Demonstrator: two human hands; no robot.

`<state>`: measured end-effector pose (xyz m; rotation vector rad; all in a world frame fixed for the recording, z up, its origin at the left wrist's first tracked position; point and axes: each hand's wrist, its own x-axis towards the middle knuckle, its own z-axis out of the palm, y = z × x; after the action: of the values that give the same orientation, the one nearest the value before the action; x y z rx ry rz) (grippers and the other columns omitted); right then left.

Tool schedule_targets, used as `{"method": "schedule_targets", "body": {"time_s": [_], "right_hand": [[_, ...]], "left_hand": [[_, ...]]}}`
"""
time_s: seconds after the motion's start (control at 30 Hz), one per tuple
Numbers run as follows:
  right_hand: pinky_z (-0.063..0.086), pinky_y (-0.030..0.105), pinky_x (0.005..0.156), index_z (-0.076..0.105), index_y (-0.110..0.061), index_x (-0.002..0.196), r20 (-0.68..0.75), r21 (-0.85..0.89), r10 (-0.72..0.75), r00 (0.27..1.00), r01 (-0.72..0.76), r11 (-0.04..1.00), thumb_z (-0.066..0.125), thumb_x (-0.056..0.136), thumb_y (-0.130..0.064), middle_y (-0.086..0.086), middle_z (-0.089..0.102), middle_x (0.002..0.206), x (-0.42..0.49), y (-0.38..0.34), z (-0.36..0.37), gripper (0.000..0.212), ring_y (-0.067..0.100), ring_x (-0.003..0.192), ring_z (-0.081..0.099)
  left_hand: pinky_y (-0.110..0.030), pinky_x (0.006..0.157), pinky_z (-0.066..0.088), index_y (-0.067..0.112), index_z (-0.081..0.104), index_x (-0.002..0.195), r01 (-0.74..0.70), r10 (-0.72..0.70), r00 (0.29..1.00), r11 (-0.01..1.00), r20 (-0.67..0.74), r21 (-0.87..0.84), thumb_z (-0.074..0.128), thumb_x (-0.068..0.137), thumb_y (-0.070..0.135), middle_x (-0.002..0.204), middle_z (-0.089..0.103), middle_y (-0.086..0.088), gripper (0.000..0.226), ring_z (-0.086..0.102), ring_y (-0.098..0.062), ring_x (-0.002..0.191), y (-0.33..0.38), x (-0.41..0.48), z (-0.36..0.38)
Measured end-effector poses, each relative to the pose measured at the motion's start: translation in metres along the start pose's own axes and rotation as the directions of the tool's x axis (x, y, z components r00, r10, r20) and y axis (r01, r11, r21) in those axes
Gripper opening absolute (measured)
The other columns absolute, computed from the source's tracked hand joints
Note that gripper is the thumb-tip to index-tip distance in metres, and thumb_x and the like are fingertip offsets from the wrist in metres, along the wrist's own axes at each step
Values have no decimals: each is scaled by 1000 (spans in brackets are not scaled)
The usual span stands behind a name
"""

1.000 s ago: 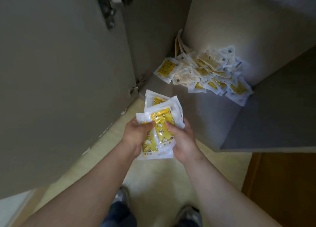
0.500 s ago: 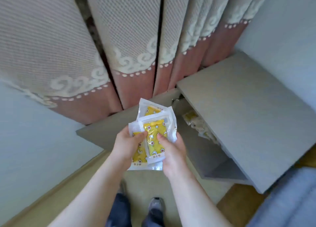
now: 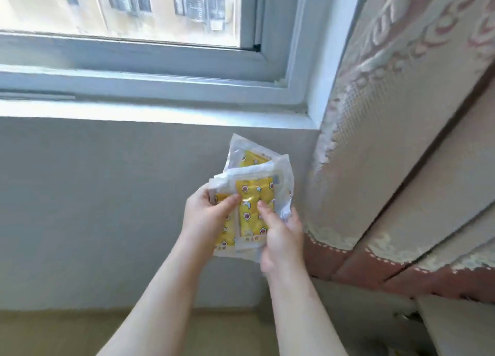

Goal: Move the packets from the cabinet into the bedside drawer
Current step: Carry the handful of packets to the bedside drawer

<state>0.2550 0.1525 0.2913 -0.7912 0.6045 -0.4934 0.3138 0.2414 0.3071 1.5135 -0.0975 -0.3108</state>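
Below the window [image 3: 134,12], in front of the grey wall [image 3: 93,208], both bare forearms reached up and forward with a small stack of packets [image 3: 254,195] held between the hands. The left hand [image 3: 206,216] gripped the stack's left edge, its thumb pressed across the front of a lower packet and its fingers tucked behind. The right hand [image 3: 281,235] closed on the stack's lower right side, thumb flat on the yellow face of the front packet, the other fingers curled round the clear wrapper behind. So both hands were clamped on the packets, neither one spread.

The packets were clear plastic sleeves with yellow printed inserts carrying small red and white figures. At least three overlapped: one stuck up highest at the back, one sat squarely in front, and one peeked out low on the left under the left thumb. The exact count I could not tell. They hung in the air, touching nothing but the hands, well above the pale floor [image 3: 67,334].

Just to the right of the stack hung a curtain [image 3: 388,141], beige mesh with cream scrollwork and a dusty red band along its hem. The white sill [image 3: 134,109] ran above the hands, and through the glass a pale building front showed. At the lower right corner a grey panel edge [image 3: 460,326] came into sight, too little of it for me to tell what it belonged to.
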Motion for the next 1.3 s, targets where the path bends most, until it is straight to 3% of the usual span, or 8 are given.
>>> {"method": "schedule_targets", "body": {"time_s": [0.17,0.33,0.63,0.73,0.87,1.07,1.2,1.3], "right_hand": [[58,35,59,59,-4,112,382,12,70,922,-81,997,58,84,7,9,72,85,-43,26,125,30,21,69,70],[59,38,66,60,-3,108,647,-124,233,726,-201,972,60,82,4,15,71,94,-117,85,227,27,27,78,70],[56,52,76,61,-7,100,751,-240,433,499,-405,882,56,88,5,16,70,92,-276,209,402,18,29,78,70],[52,56,84,63,-10,99,778,-246,463,424,-472,847,56,89,4,11,72,87,-322,249,443,19,28,79,69],[56,50,76,62,-13,99,830,-292,474,294,-497,817,54,90,3,9,72,88,-369,296,489,21,27,81,70],[57,33,56,61,-6,101,882,-389,469,51,-485,783,50,91,5,11,72,85,-412,361,562,19,22,72,71],[60,37,70,62,-8,103,873,-466,483,-70,-410,784,52,92,-3,10,72,92,-419,408,628,15,22,79,71],[57,41,79,61,-7,110,842,-534,518,-151,-368,761,53,92,-6,12,71,102,-427,449,674,20,25,87,70]], "left_hand": [[-47,79,57,10,68,90,-186,169,966,980,-195,-71,67,82,-1,86,74,-7,15,70,-26,80,68,-5,-124],[-45,76,56,18,69,85,-281,245,886,959,-394,-35,64,84,3,82,75,-2,16,70,-28,82,109,-38,-264],[-39,79,56,27,63,93,-259,378,668,926,-641,276,60,91,19,90,72,3,9,68,-17,88,169,-139,-503],[-27,78,52,26,60,102,-137,312,635,946,-706,295,68,85,20,94,69,5,20,65,-12,91,172,-186,-570],[-38,68,58,21,62,99,-39,175,641,980,-747,197,63,87,5,93,72,0,20,70,-16,82,171,-222,-636],[-25,58,58,15,63,91,-230,155,383,971,-911,69,59,88,-3,85,70,-2,18,67,-15,70,166,-226,-725],[-17,50,53,16,63,93,-416,121,123,907,-985,59,69,81,0,84,66,0,21,60,-12,64,176,-203,-790],[-18,52,48,20,62,95,-429,92,33,901,-995,69,68,84,8,84,65,6,18,58,-8,62,182,-188,-835]]}}
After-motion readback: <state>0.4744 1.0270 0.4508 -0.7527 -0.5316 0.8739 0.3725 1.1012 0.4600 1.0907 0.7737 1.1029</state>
